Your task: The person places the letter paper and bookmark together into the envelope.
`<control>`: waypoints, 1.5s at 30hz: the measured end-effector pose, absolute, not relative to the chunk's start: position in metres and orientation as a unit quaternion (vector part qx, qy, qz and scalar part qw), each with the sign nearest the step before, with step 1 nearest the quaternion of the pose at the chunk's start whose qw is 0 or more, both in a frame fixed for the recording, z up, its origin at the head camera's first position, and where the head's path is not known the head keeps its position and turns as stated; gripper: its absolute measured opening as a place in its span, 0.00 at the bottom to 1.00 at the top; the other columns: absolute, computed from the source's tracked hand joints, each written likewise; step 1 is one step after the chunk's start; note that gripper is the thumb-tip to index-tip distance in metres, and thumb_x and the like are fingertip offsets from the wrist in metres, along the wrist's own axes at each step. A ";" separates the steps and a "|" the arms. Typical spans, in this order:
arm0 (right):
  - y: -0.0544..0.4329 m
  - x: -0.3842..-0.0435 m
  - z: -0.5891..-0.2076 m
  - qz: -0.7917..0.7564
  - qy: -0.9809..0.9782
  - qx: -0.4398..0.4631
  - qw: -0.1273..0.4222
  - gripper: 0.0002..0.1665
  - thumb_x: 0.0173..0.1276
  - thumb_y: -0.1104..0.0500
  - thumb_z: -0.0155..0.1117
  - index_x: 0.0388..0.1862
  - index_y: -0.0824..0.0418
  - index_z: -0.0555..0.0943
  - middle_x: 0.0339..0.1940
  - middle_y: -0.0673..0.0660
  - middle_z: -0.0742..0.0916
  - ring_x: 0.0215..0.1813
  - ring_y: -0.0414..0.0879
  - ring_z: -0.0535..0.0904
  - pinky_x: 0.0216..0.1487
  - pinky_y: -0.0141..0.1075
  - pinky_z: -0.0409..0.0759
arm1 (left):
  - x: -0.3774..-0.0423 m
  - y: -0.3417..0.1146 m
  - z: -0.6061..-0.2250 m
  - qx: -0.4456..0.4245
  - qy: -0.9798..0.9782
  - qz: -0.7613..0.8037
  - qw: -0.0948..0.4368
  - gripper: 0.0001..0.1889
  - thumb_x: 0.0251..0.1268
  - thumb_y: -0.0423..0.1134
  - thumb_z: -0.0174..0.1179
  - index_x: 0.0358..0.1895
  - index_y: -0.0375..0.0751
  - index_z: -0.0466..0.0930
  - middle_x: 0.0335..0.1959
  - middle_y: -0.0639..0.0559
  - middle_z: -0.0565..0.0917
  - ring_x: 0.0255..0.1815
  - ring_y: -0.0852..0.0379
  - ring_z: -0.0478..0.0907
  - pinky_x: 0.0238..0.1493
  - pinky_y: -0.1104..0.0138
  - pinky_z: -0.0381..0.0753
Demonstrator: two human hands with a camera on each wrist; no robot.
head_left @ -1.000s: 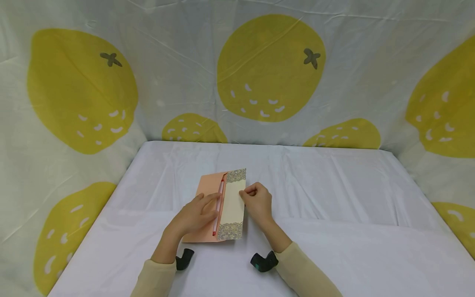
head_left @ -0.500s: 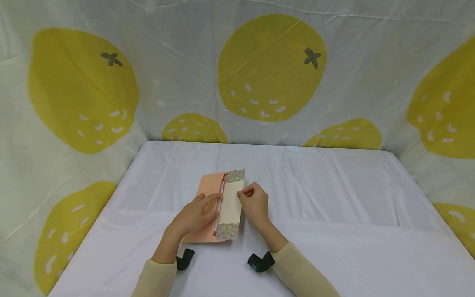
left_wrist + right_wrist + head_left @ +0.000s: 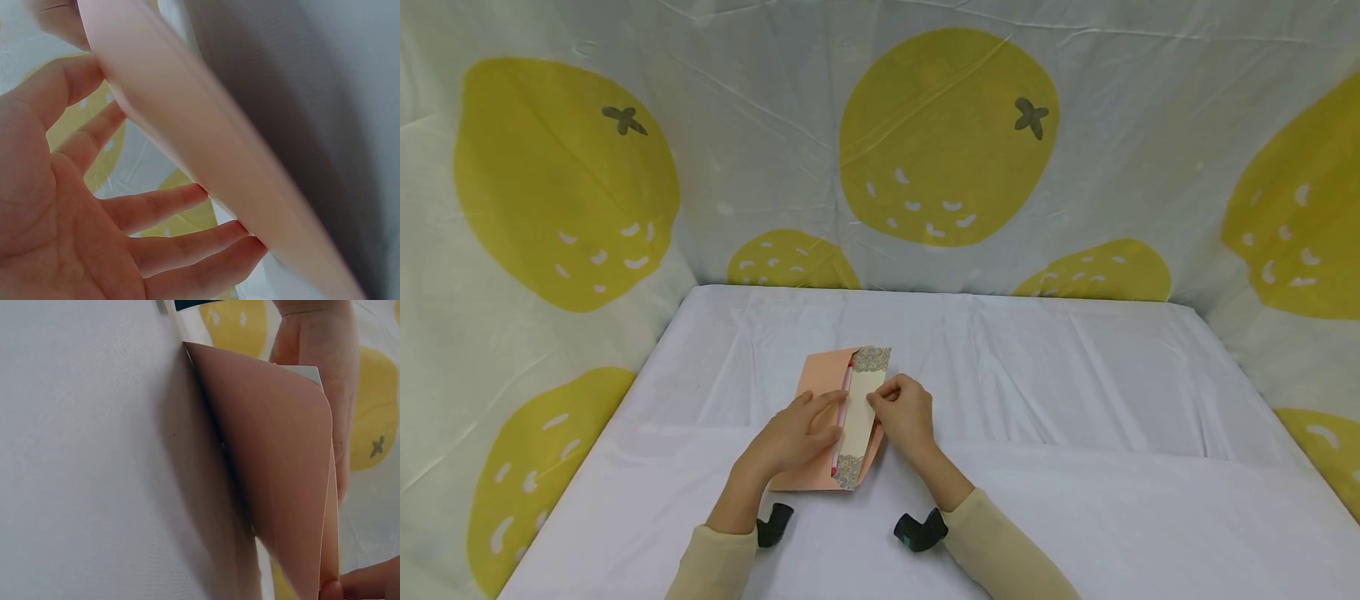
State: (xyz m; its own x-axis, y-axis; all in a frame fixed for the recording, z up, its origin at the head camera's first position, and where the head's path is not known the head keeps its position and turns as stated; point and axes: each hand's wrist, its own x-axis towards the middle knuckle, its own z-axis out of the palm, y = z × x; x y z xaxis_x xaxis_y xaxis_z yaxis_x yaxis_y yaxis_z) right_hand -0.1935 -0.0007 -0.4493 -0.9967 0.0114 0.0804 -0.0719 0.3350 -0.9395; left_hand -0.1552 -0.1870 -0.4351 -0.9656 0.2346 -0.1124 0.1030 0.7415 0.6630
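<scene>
A peach paper envelope (image 3: 820, 371) lies in front of me in the head view. Its right side is a cream flap (image 3: 861, 417) with grey lace print at both ends. Along the fold shows a narrow white strip (image 3: 844, 408) with red ends. My left hand (image 3: 793, 433) rests on the peach part, its fingers spread. In the left wrist view these fingers (image 3: 169, 203) touch the paper's edge. My right hand (image 3: 906, 417) pinches the flap's outer edge between thumb and finger. The right wrist view shows peach paper (image 3: 275, 444) bent up from the cloth.
A white cloth (image 3: 1037, 375) covers the table. Behind it hangs a curtain (image 3: 760, 125) printed with large yellow lemons. Black curved pieces, one at the left wrist (image 3: 775, 525) and one at the right wrist (image 3: 921, 530), sit beside the beige sleeves.
My right hand has moved left with the flap's edge. The cream area looks narrower, and peach paper now shows at its lower right. The left hand has stayed in place.
</scene>
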 end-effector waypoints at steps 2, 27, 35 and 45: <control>-0.001 -0.194 -0.449 0.573 -0.819 0.023 0.029 0.08 0.59 0.67 0.71 0.26 0.65 0.79 0.16 0.53 0.80 0.17 0.41 0.77 0.19 0.33 0.74 | -0.155 -0.187 -0.435 0.091 0.929 0.347 0.095 0.28 0.69 0.43 0.58 0.71 0.52 0.68 0.71 0.30 0.62 0.71 0.31 0.58 0.61 0.36 0.62; -0.015 -0.201 -0.445 0.558 -0.825 0.057 -0.064 0.07 0.58 0.71 0.67 0.25 0.66 0.76 0.13 0.56 0.81 0.14 0.40 0.77 0.17 0.30 0.75 | -0.156 -0.188 -0.436 0.095 0.927 0.350 0.093 0.27 0.69 0.45 0.58 0.71 0.54 0.69 0.71 0.31 0.62 0.72 0.31 0.56 0.60 0.35 0.62; -0.021 -0.201 -0.446 0.562 -0.822 0.060 -0.074 0.08 0.60 0.70 0.67 0.26 0.67 0.76 0.16 0.58 0.82 0.16 0.42 0.79 0.19 0.30 0.78 | -0.155 -0.187 -0.433 0.097 0.928 0.347 0.093 0.27 0.69 0.46 0.57 0.71 0.54 0.69 0.71 0.30 0.63 0.72 0.31 0.56 0.61 0.35 0.62; -0.026 -0.201 -0.450 0.573 -0.811 0.073 -0.094 0.06 0.62 0.73 0.64 0.29 0.68 0.76 0.19 0.60 0.84 0.18 0.43 0.82 0.21 0.31 0.80 | -0.156 -0.189 -0.434 0.103 0.930 0.343 0.085 0.26 0.69 0.45 0.56 0.71 0.55 0.69 0.70 0.30 0.63 0.72 0.31 0.57 0.60 0.36 0.63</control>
